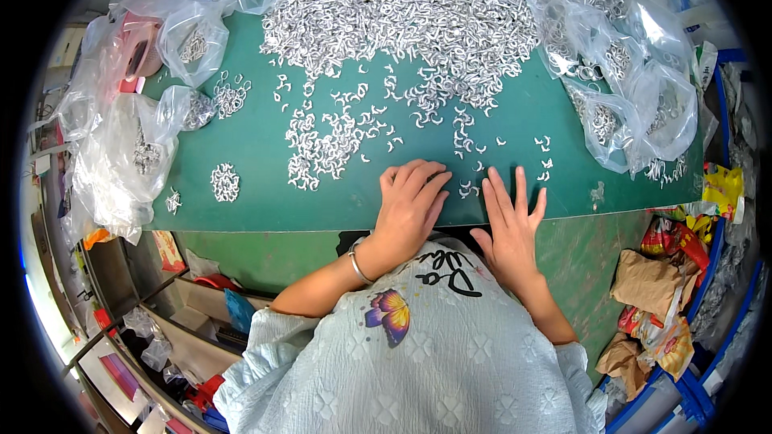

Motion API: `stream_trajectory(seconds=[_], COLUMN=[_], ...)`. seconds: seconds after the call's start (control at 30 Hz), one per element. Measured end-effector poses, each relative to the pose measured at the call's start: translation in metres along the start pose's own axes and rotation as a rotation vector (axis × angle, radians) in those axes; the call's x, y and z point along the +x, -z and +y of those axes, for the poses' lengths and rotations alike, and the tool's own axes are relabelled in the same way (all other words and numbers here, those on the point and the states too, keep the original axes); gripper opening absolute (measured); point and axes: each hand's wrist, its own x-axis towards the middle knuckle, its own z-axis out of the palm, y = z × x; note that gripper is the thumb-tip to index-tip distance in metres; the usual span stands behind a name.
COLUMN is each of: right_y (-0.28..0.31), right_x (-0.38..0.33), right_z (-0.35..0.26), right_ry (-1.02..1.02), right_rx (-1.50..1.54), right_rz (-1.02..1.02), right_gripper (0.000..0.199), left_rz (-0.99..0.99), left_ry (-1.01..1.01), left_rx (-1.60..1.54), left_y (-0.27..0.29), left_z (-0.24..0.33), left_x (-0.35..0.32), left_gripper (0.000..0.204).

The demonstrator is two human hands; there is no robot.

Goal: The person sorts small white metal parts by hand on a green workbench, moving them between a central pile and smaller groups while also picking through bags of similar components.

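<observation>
Small silver crescent-shaped metal pieces [402,4] make a large heap at the back of the green table. A looser group of the same pieces [326,145] lies left of centre. My left hand [412,202] rests at the table's front edge, its fingers loosely bent and slightly apart; nothing shows in them, though their undersides are hidden. Just right of it is a small cluster of crescent pieces [468,189], between my two hands. My right hand [512,229] lies open with fingers spread, fingertips on the table beside that cluster. Several more pieces [545,165] lie beyond its fingertips.
A round pile of pieces [225,182] and a pile of rings [232,96] sit at the left. Clear plastic bags with metal parts stand left [133,153] and right [635,104]. Below the green table [249,213] are drawers [189,313] and a brown paper bag [647,281].
</observation>
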Motion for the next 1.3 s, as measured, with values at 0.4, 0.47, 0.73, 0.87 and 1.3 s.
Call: stream_trajectory(seconds=[0.4,0.47,0.73,0.87,1.3], right_y=[0.008,0.006,0.003,0.006,0.004], right_x=[0.037,0.033,0.023,0.042,0.028], right_z=[0.017,0.015,0.006,0.011,-0.009], right_ry=[-0.072,-0.1,0.017,0.033,0.173], right_rx=[-0.096,-0.142,0.125,-0.045,0.058], right_rz=[0.168,0.105,0.13,0.039,-0.087], right_gripper=[0.065,0.066,0.072,0.075,0.075], left_rz=[-0.049,-0.069,-0.037,-0.018,-0.026], left_ry=[-0.071,-0.051,0.043,0.081,0.057], left_rx=[-0.02,-0.012,-0.024,-0.004,-0.132], left_y=[-0.008,-0.007,0.001,0.006,0.007], left_z=[0.003,0.005,-0.002,-0.006,-0.011], left_x=[0.002,0.002,0.0,-0.004,-0.022], left_gripper=[0.035,0.034,0.033,0.034,0.034])
